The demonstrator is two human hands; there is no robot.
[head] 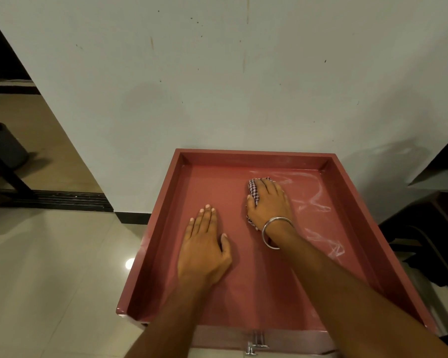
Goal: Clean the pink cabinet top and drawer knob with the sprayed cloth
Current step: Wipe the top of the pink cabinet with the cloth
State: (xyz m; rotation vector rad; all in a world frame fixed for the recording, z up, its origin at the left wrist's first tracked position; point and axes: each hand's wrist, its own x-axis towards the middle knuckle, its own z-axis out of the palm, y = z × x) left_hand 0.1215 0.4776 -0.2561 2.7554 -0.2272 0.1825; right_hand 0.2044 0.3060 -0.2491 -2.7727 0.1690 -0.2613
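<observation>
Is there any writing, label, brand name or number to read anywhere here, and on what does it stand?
None: no text shows on the pink cabinet top, the checked cloth under the right hand, the bangle, the drawer knob or the wall.

A home room; scuffed painted wall (217,73); glossy tiled floor (49,254); pink cabinet (150,228).

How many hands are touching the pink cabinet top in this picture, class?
2. The left hand lies flat on the cabinet top near its middle. The right hand presses the checked cloth onto it farther back, toward the wall.
</observation>
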